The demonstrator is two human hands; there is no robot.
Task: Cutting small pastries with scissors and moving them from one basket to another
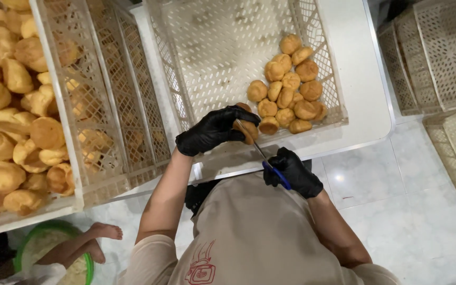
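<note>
White table (pixel 360 79) fills the upper middle of the view, its edge running down to pale floor tiles (pixel 397 211) on the right.

Large crate at left (pixel 62 105): white lattice plastic, heaped with golden puff pastries (pixel 6 137); more show through its side wall.

Middle crate (pixel 212 47): same lattice type, sits on the table, mostly bare. A cluster of puffs (pixel 291 89) lies in its near right corner, touching one another and the front wall.

More stacked lattice crates (pixel 439 53) stand far right, off the table.

Green bowl (pixel 32 237) of pale crumbs on the floor, lower left; another person's bare foot (pixel 101 232) rests just beside it.

Left hand (pixel 215 129), black glove: fingers curled around 1 puff (pixel 248 129), held at the middle crate's front edge, just left of the cluster.

Right hand (pixel 291 171), black glove: clenched on the blue handles of a pair of scissors (pixel 262 153). Thin metal blades slant up and left, tip reaching the held puff. Cannot tell whether the tip is inside it.
</note>
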